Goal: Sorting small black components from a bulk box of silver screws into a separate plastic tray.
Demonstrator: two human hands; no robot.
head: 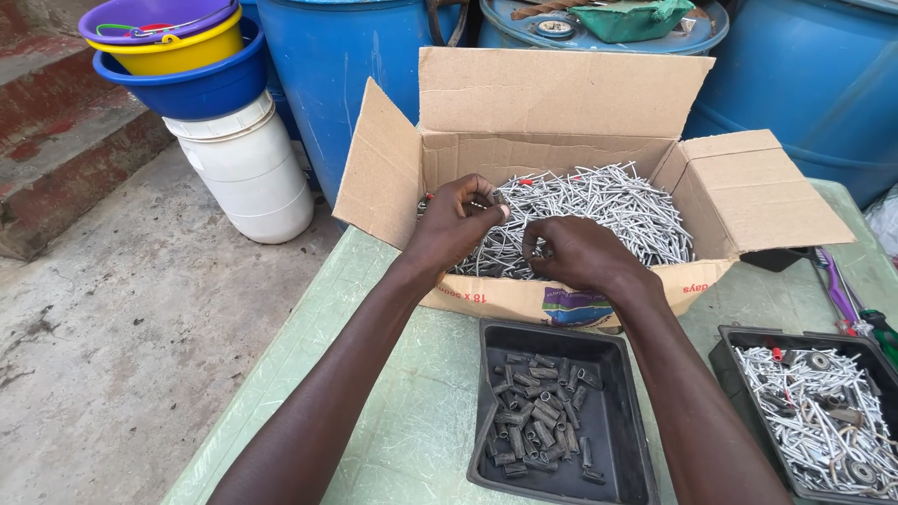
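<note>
Landmark: the open cardboard box (561,168) on the green table (393,393); every place below is given from it.
Box contents: a loose heap of thin silver metal pins (608,210) fills the box floor, with a few red-tipped pieces among them.
My left hand (458,224): inside the box at its near left corner, above the pins. My fingers are curled with thumb and forefinger tips pinched close together; something small sits between them, but I cannot tell what.
My right hand (580,252): over the box's near wall, just right of my left hand and close to it without touching. My fingers are bent inward in a loose pinch; I cannot tell whether they hold a pin.
Black tray (617,411): on the table directly in front of the box, below my wrists. It holds a pile of short dark grey sleeves (538,407), bunched toward its left half.
Second black tray (739,341): in front of the box and to its right, filled with more silver pins and a few round metal parts.
Hand tools (847,304): to the right of the box, with purple and green handles, partly cut off.
Blue drums (337,84): behind the box.
White bucket (248,168): left of the box on the concrete floor, with stacked blue, yellow and purple basins (178,56) on top.
</note>
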